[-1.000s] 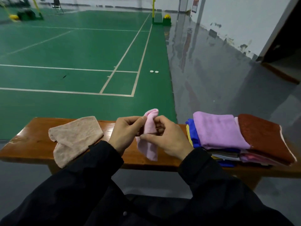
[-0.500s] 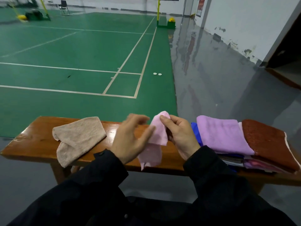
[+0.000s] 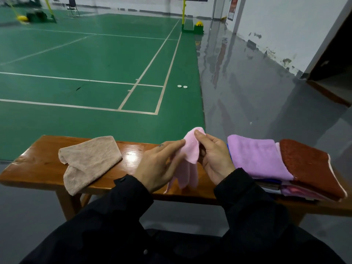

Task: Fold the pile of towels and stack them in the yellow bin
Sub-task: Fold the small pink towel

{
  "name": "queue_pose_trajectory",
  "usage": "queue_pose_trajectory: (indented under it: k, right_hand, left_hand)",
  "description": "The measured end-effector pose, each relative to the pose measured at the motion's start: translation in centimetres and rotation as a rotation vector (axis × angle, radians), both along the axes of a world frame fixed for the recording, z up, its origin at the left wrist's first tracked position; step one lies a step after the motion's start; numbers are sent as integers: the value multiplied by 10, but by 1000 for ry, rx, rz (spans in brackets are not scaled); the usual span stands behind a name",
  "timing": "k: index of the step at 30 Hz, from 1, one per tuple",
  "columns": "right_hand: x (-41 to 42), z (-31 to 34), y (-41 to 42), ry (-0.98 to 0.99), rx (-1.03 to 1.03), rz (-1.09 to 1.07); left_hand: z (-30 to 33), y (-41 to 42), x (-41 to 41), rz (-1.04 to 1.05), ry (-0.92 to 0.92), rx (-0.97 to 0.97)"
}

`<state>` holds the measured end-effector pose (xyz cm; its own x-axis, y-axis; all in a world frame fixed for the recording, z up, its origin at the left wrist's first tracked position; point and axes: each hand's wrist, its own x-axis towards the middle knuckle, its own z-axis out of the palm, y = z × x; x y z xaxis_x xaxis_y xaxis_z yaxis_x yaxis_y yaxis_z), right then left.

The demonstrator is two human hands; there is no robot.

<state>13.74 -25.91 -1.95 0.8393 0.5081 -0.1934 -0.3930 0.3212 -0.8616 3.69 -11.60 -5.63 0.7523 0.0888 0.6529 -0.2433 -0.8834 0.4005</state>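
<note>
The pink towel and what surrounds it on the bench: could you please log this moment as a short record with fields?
held item: pink towel, hanging limp above the bench
right hand: pinches the towel's top corner
left hand: fingers straight, touching the towel's left side
left of hands: beige towel, loosely folded on the bench
right of hands: stack of towels, lilac and rust-brown on top
yellow bin: not in view

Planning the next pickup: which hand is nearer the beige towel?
Left. The left hand sits just right of the beige towel, touching the pink cloth. The right hand is farther right, beyond that cloth, beside the stack.
</note>
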Motion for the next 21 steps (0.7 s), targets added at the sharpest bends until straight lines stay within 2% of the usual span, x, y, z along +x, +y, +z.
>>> queue_pose_trajectory:
  k: [2,4,7,9,11,12,14,15,18,21]
  right_hand:
    - [3,0,-2,-2,-7,2]
    - [4,-2,-4,3,-11,16]
    - [3,-4,-3,25,5,41]
    - [4,-4,-2,26,18,54]
    - [7,-5,-1,-18,-77,55]
    - [10,-9,-1,-112,-224,39]
    - [13,-17,-3,-448,-592,-30]
    - [12,-20,-4,-616,-671,-70]
    - [7,-17,-8,-905,-574,11]
    - [0,-10,-11,-926,-541,255]
  left_hand:
    - [-2,2,-1,-43,52,72]
    - [-5,2,-2,-16,1,66]
    - [-6,0,-3,41,-107,-64]
    - [-2,-1,-3,45,-81,-164]
    - [1,-1,0,52,-24,-250]
    - [4,0,2,75,6,-279]
    - [8,3,8,141,62,-316]
    - [11,4,10,165,94,-326]
    - [19,7,19,143,189,-330]
    - [25,8,23,65,227,-357]
